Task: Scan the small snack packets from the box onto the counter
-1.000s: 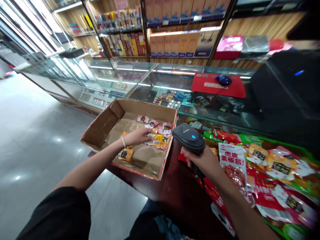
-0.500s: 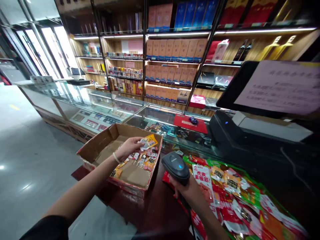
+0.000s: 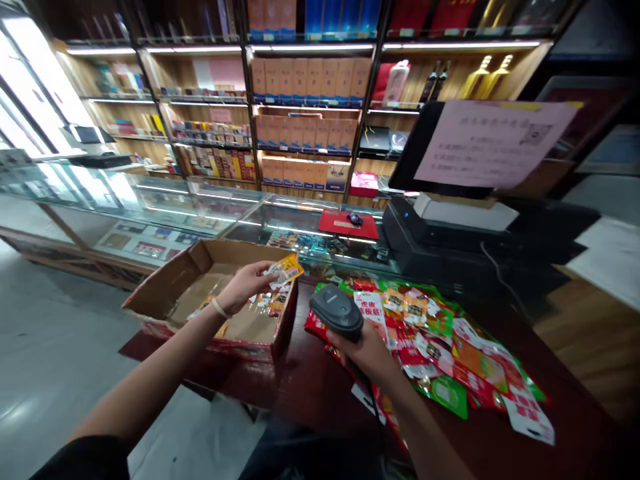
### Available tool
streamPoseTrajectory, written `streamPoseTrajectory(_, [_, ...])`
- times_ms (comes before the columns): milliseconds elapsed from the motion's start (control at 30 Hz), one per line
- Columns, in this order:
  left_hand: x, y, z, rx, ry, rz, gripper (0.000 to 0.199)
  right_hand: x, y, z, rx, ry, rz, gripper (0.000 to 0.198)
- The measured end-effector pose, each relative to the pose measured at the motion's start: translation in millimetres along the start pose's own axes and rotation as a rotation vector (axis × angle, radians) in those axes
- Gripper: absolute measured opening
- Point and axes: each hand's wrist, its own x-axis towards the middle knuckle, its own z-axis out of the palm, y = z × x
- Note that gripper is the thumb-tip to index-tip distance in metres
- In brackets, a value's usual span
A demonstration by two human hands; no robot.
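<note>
Pinched in my left hand [image 3: 245, 288] is a small yellow snack packet [image 3: 289, 268], held above the right side of an open cardboard box [image 3: 210, 248]. Inside the box lie several small snack packets [image 3: 273, 301], partly hidden by my hand and forearm. My right hand [image 3: 369, 350] is wrapped round the handle of a black barcode scanner [image 3: 336, 310], whose head points left toward the box. Beneath and right of the scanner spreads a pile of red, green and orange snack packets [image 3: 430, 333] on the dark table.
A glass display counter [image 3: 240, 230] runs behind the box, with a red mat [image 3: 345, 225] and a dark mouse [image 3: 355, 219] on it. To the right stands a monitor [image 3: 417, 150] with a paper sheet taped on. Shelves of boxes [image 3: 310, 80] and bottles line the back wall.
The view has turned right, so most things sit further left, and more of the snack pile shows. Both hands keep their holds. The blue light on the scanner no longer shows.
</note>
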Motion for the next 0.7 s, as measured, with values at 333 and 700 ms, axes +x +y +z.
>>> streamPoseTrajectory(333, [30, -5, 98, 0.893, -0.025, 0.352, 0.012, -38, 29, -72, 0.124, 0.329, 0.090, 0.035])
streamPoseTrajectory(700, [102, -46, 201, 0.980, -0.541, 0.544, 0.024, -65, 42, -108, 0.252, 0.476, 0.085, 0.035])
